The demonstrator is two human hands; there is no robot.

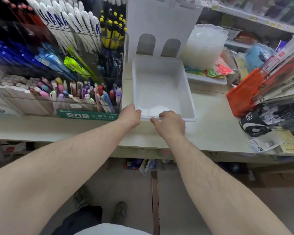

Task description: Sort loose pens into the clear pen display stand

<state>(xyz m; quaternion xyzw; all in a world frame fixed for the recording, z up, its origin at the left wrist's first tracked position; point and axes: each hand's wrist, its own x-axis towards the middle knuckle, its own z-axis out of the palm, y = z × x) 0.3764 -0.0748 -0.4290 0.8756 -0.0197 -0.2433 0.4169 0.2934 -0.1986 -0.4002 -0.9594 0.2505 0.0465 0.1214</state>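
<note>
A clear pen display stand (61,65) fills the left of the shelf, its tiers packed with blue, white, yellow and mixed coloured pens (85,92). To its right lies a white plastic tray (187,92) with nothing in it. My left hand (130,116) grips the tray's near left corner. My right hand (170,123) grips the near rim, fingers curled over the edge and thumb below. I see no loose pens on the shelf.
A white card stand (159,22) rises behind the tray. A stack of clear plastic bowls (204,46) and a bin of coloured trinkets (210,72) sit at right, with an orange packet (244,94) and packaged goods (282,116) beyond. The shelf edge (92,141) runs across.
</note>
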